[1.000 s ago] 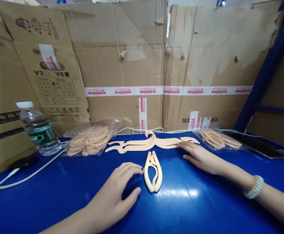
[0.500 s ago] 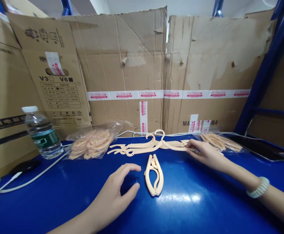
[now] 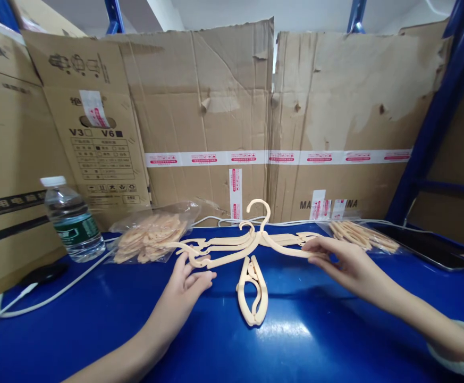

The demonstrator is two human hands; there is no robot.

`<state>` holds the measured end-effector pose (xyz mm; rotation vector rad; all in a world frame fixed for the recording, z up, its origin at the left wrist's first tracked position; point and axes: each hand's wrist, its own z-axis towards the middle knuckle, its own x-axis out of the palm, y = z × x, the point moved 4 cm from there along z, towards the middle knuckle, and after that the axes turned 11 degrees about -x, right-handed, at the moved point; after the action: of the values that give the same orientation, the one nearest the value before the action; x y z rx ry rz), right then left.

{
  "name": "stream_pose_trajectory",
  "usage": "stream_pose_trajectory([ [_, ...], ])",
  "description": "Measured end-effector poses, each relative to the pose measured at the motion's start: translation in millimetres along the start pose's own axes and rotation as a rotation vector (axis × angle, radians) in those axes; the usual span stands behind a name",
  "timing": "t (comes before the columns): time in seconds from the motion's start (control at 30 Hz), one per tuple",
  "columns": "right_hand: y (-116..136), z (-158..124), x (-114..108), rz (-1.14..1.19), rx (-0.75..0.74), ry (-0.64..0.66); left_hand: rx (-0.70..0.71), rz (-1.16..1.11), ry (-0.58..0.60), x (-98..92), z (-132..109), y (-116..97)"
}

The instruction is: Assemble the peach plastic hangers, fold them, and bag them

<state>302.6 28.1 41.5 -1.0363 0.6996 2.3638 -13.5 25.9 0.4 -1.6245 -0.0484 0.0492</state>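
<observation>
Now both hands, smooth peach plastic hanger

A water bottle with a white cap stands at the left of a glossy blue counter, beside a clear bag of pale plastic parts. A white cable trails across the surface. Flattened cardboard boxes striped with red-printed tape wall the back; a dark tablet lies at far right.
</observation>
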Motion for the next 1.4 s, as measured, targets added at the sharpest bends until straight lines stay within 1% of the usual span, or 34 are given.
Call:
stream_pose_trajectory([
  [0.1, 5.3, -1.3, 5.6, -0.001, 0.004, 0.052, 0.049, 0.078, 0.063, 4.1, -5.0, -2.1],
  [0.23, 12.6, -1.3, 6.7, 0.017, 0.005, 0.093, 0.126, 0.314, 0.199, 9.4, -14.2, -7.6],
  [0.33, 17.4, -0.8, 6.1, 0.016, -0.056, 0.113, 0.15, 0.458, 0.214, 10.2, -18.0, -11.4],
  [0.43, 19.1, 0.7, 3.2, -0.059, -0.188, 0.096, 0.138, 0.444, 0.193, 8.1, -16.5, -13.3],
  [0.5, 19.0, 1.4, 0.0, -0.172, -0.284, 0.069, 0.12, 0.412, 0.186, 6.5, -13.8, -12.7],
  [0.57, 18.2, 1.2, -3.1, -0.317, -0.334, 0.044, 0.109, 0.39, 0.185, 5.6, -11.5, -11.8],
  [0.77, 21.5, -4.5, -8.0, -0.726, -0.276, -0.062, 0.107, 0.361, 0.194, 7.1, -11.4, -11.8],
  [0.83, 24.2, -5.9, -6.6, -0.794, -0.279, -0.074, 0.109, 0.354, 0.191, 7.2, -12.4, -12.2],
  [0.9, 26.4, -6.3, -5.0, -0.804, -0.288, -0.083, 0.114, 0.353, 0.184, 6.7, -13.3, -12.2],
  [1.0, 29.2, -5.3, -4.0, -0.696, -0.297, -0.117, 0.107, 0.364, 0.173, 5.6, -14.2, -11.8],
  [1.13, 30.4, -1.8, -7.2, -0.408, -0.261, -0.22, 0.11, 0.351, 0.16, 5.1, -14.2, -13.6],
  [1.23, 24.7, 0.1, -11.0, -0.208, -0.182, -0.29, 0.12, 0.331, 0.15, 5.4, -14.1, -15.4],
  [1.4, 9.9, -0.5, -14.1, 0.112, 0.009, -0.371, 0.116, 0.331, 0.117, 4.8, -15.2, -15.9],
])
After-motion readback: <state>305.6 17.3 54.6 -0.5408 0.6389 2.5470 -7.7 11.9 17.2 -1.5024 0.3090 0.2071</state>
